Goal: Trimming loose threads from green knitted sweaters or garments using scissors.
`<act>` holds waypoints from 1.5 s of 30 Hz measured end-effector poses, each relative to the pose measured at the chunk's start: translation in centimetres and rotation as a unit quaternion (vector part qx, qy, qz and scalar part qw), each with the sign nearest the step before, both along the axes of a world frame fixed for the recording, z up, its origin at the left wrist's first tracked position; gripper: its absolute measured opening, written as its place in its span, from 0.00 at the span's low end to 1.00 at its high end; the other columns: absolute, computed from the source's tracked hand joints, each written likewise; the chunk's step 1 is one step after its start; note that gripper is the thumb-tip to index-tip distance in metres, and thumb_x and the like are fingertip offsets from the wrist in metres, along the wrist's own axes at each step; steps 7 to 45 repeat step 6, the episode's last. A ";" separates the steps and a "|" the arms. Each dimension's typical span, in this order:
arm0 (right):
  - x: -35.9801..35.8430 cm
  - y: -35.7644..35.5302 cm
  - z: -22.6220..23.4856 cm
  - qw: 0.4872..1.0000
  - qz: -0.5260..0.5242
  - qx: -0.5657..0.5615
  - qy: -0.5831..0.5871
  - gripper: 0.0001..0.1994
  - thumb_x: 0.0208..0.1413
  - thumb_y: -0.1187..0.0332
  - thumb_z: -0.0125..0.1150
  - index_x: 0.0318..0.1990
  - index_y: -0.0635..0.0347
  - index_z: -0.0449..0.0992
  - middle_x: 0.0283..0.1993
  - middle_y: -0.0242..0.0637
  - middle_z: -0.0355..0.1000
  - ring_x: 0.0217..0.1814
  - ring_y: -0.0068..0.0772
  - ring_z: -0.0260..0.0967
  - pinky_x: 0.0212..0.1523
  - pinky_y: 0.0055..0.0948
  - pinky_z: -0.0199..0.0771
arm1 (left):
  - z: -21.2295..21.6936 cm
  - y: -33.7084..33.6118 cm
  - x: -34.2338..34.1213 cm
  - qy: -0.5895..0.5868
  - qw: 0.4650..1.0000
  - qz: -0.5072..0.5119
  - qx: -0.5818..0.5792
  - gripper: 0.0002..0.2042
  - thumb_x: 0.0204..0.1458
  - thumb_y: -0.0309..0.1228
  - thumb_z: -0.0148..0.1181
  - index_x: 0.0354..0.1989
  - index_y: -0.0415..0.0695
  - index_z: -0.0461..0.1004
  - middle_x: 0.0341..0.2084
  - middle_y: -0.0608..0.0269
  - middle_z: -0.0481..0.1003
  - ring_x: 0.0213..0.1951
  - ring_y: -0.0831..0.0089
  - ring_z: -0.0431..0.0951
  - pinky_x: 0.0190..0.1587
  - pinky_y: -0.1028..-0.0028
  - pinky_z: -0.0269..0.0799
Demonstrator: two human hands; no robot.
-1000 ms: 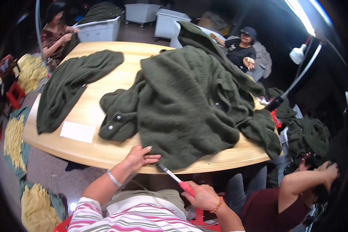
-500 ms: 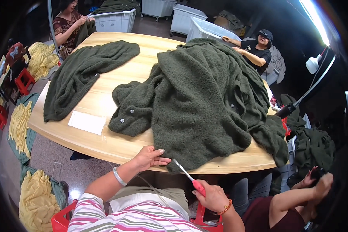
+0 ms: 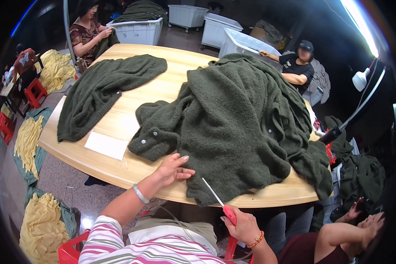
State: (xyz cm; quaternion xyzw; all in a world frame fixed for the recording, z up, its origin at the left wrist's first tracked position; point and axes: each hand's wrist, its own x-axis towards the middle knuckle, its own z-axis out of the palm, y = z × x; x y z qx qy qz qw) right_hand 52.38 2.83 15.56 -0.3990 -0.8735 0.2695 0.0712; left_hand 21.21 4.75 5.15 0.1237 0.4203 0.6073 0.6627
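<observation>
A dark green knitted garment [image 3: 233, 127] lies heaped over the table's near right part, with small shiny buttons on it. At its near left edge my left hand [image 3: 170, 170] rests with fingers apart, the fingertips over the knit and nothing held. My right hand [image 3: 243, 226] is closed round a tool with a red handle [image 3: 229, 214] and a slim metal blade. The blade points up and left over the garment's lower corner; whether it touches the knit I cannot tell. The far ends of the grip are hidden in my palm.
Another green knit piece [image 3: 105, 94] and a white paper [image 3: 105, 145] lie on the wooden table [image 3: 70, 152]. White wheeled bins [image 3: 138, 33] stand behind. One person works at far left, another at far right, a third close on my right. A lamp [image 3: 361, 80] hangs at right.
My left hand has come off the garment's corner, its fingers spreading apart. The tool in my right hand has turned, so its blade looks narrower. The whole view has shifted slightly.
</observation>
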 end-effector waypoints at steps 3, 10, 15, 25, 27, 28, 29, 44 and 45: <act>-1.4 0.6 0.9 0.997 0.013 -0.014 -0.076 0.18 0.56 0.58 0.60 0.52 0.54 0.72 0.27 0.48 0.76 0.31 0.55 0.75 0.34 0.48 0.76 | -1.6 1.0 0.3 0.000 1.000 -0.016 0.002 0.12 0.60 0.27 0.55 0.49 0.38 0.66 0.40 0.54 0.74 0.37 0.56 0.82 0.35 0.71 0.84; -1.3 1.2 1.1 0.997 0.035 -0.012 -0.066 0.22 0.54 0.56 0.62 0.54 0.54 0.70 0.28 0.46 0.77 0.31 0.56 0.76 0.36 0.48 0.77 | -1.3 0.3 1.4 0.047 0.997 -0.065 -0.008 0.12 0.60 0.26 0.55 0.49 0.34 0.66 0.43 0.48 0.74 0.39 0.54 0.82 0.36 0.67 0.85; -1.3 1.2 1.1 0.997 0.035 -0.012 -0.066 0.22 0.54 0.56 0.62 0.54 0.54 0.70 0.28 0.46 0.77 0.31 0.56 0.76 0.36 0.48 0.77 | -1.3 0.3 1.4 0.047 0.997 -0.065 -0.008 0.12 0.60 0.26 0.55 0.49 0.34 0.66 0.43 0.48 0.74 0.39 0.54 0.82 0.36 0.67 0.85; -1.3 1.2 1.1 0.997 0.035 -0.012 -0.066 0.22 0.54 0.56 0.62 0.54 0.54 0.70 0.28 0.46 0.77 0.31 0.56 0.76 0.36 0.48 0.77 | -1.3 0.3 1.4 0.047 0.997 -0.065 -0.008 0.12 0.60 0.26 0.55 0.49 0.34 0.66 0.43 0.48 0.74 0.39 0.54 0.82 0.36 0.67 0.85; -1.3 1.2 1.1 0.997 0.035 -0.012 -0.066 0.22 0.54 0.56 0.62 0.54 0.54 0.70 0.28 0.46 0.77 0.31 0.56 0.76 0.36 0.48 0.77 | -1.3 0.3 1.4 0.047 0.997 -0.065 -0.008 0.12 0.60 0.26 0.55 0.49 0.34 0.66 0.43 0.48 0.74 0.39 0.54 0.82 0.36 0.67 0.85; -1.3 1.2 1.1 0.997 0.035 -0.012 -0.066 0.22 0.54 0.56 0.62 0.54 0.54 0.70 0.28 0.46 0.77 0.31 0.56 0.76 0.36 0.48 0.77 | -1.3 0.3 1.4 0.047 0.997 -0.065 -0.008 0.12 0.60 0.26 0.55 0.49 0.34 0.66 0.43 0.48 0.74 0.39 0.54 0.82 0.36 0.67 0.85; -1.3 1.2 1.1 0.997 0.035 -0.012 -0.066 0.22 0.54 0.56 0.62 0.54 0.54 0.70 0.28 0.46 0.77 0.31 0.56 0.76 0.36 0.48 0.77 | -1.3 0.3 1.4 0.047 0.997 -0.065 -0.008 0.12 0.60 0.26 0.55 0.49 0.34 0.66 0.43 0.48 0.74 0.39 0.54 0.82 0.36 0.67 0.85; -1.3 1.2 1.1 0.997 0.035 -0.012 -0.066 0.22 0.54 0.56 0.62 0.54 0.54 0.70 0.28 0.46 0.77 0.31 0.56 0.76 0.36 0.48 0.77 | -1.3 0.3 1.4 0.047 0.997 -0.065 -0.008 0.12 0.60 0.26 0.55 0.49 0.34 0.66 0.43 0.48 0.74 0.39 0.54 0.82 0.36 0.67 0.85; -1.3 1.2 1.1 0.997 0.035 -0.012 -0.066 0.22 0.54 0.56 0.62 0.54 0.54 0.70 0.28 0.46 0.77 0.31 0.56 0.76 0.36 0.48 0.77 | -1.3 0.3 1.4 0.047 0.997 -0.065 -0.008 0.12 0.60 0.26 0.55 0.49 0.34 0.66 0.43 0.48 0.74 0.39 0.54 0.82 0.36 0.67 0.85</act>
